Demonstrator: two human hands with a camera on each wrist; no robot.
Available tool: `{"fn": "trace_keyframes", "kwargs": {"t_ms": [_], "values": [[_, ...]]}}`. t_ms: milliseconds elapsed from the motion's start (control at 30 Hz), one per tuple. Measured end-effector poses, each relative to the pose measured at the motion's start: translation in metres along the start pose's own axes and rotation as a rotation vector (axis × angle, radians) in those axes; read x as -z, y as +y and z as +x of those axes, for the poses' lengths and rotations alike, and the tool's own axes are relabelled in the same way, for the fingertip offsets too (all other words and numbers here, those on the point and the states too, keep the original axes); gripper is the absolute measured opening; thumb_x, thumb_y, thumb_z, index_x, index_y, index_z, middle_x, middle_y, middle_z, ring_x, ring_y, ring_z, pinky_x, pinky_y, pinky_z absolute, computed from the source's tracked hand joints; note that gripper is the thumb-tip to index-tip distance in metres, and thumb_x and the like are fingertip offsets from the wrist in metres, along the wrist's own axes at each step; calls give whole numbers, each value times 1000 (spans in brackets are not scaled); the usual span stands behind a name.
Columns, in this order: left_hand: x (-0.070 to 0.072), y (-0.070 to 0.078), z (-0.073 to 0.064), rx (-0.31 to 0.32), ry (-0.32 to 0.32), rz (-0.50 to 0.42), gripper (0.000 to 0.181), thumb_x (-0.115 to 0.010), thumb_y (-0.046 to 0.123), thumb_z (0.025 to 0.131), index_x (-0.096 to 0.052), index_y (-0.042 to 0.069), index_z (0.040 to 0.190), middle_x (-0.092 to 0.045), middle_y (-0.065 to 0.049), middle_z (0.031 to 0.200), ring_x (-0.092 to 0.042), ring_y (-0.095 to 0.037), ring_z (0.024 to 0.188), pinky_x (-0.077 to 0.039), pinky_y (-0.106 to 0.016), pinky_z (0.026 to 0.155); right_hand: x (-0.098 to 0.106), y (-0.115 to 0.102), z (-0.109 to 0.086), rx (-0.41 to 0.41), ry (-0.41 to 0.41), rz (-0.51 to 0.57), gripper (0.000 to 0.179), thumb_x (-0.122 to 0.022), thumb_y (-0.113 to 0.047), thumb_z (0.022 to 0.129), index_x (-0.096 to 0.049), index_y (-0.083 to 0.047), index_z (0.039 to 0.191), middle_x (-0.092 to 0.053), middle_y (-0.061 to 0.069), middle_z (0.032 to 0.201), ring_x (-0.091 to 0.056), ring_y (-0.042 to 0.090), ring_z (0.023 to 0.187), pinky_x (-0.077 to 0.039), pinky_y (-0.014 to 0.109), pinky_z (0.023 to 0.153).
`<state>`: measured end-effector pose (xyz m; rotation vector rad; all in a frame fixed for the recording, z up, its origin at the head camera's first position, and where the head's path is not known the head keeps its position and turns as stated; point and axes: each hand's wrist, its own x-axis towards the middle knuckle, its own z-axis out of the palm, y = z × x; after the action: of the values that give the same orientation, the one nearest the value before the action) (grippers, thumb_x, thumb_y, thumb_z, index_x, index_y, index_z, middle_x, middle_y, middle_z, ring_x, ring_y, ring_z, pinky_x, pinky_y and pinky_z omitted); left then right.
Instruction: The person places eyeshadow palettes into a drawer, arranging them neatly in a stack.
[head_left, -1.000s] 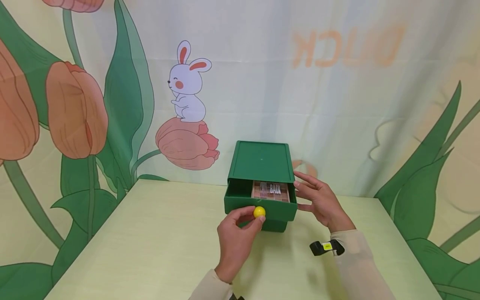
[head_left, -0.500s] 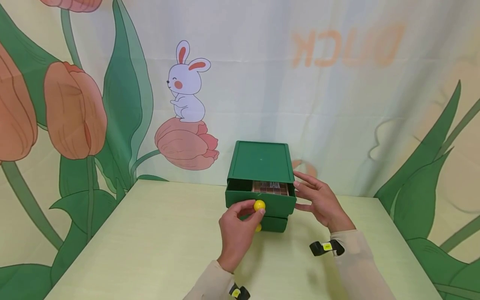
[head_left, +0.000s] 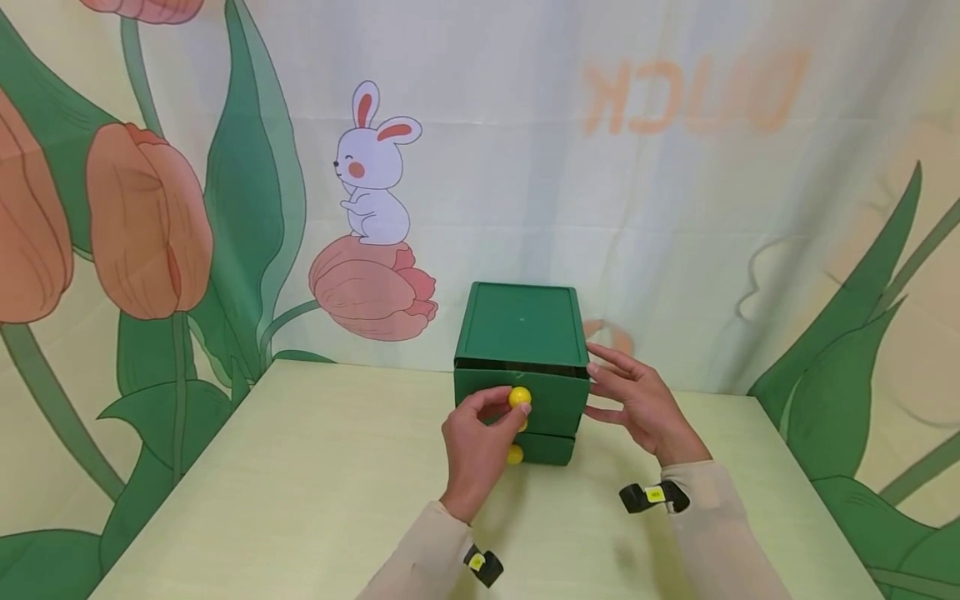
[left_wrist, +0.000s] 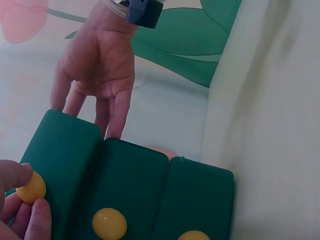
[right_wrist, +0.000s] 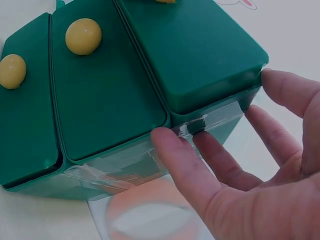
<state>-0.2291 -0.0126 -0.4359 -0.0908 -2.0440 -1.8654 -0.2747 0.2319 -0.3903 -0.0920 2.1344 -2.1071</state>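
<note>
A green drawer cabinet (head_left: 522, 321) with three drawers stands on the table, each drawer fitted with a round yellow knob. My left hand (head_left: 478, 454) pinches the top drawer's knob (head_left: 520, 397) between thumb and fingers. That top drawer (head_left: 558, 408) sticks out slightly, with a narrow dark gap along its upper edge; its contents are hidden. Against the cabinet's right side, my right hand (head_left: 637, 400) rests with spread fingers. In the right wrist view, its fingertips touch the side wall near clear tape (right_wrist: 220, 116). The middle knob (right_wrist: 83, 36) and bottom knob (right_wrist: 12, 71) are untouched.
The pale yellow-green table (head_left: 300, 475) extends on both sides of the cabinet. Behind it hangs a curtain (head_left: 487, 150) printed with tulips and a rabbit. Black wrist straps (head_left: 654, 495) are on both sleeves.
My left hand has pushed the top drawer back into the cabinet until only a thin gap shows. The brown-toned palette inside has gone out of sight. My right hand has stayed in place.
</note>
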Motion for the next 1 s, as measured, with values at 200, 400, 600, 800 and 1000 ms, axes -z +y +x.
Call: {"fn": "trace_keyframes", "kwargs": {"t_ms": [200, 400, 600, 800, 1000], "values": [[-3, -1, 6, 3, 3, 8, 26, -87, 32, 89, -81, 22, 112, -79, 7, 108, -72, -15, 99, -64, -29, 76, 0, 0, 0, -8, 5, 3, 66, -71, -43, 101, -48, -25, 160, -55, 6, 142, -65, 32, 128, -59, 57, 102], [-6, -1, 11, -2, 11, 16, 26, -86, 31, 90, -80, 21, 113, -78, 5, 108, -72, -16, 100, -64, -28, 76, 1, -1, 3, -6, 11, -5, 66, -72, -45, 100, -50, -26, 159, -57, 7, 144, -67, 30, 125, -59, 57, 101], [-7, -3, 14, 0, 10, 17, 26, -87, 30, 90, -81, 20, 113, -79, 5, 107, -72, -16, 99, -63, -25, 76, 2, 1, 2, -18, 12, -3, 67, -72, -45, 100, -50, -26, 159, -56, 9, 147, -65, 33, 129, -59, 57, 101], [-8, -5, 16, -11, 14, 16, 25, -86, 29, 90, -80, 18, 113, -79, 3, 106, -72, -17, 98, -63, -24, 76, 1, 1, 2, -23, 13, -1, 67, -72, -46, 99, -50, -26, 159, -57, 8, 146, -63, 36, 131, -59, 57, 101], [-9, -6, 17, -23, 13, 9, 26, -86, 29, 91, -80, 17, 113, -79, 1, 107, -72, -17, 98, -62, -22, 76, 0, -1, 1, -22, 15, 3, 66, -73, -44, 100, -50, -26, 159, -58, 5, 142, -65, 32, 127, -60, 55, 100]]}}
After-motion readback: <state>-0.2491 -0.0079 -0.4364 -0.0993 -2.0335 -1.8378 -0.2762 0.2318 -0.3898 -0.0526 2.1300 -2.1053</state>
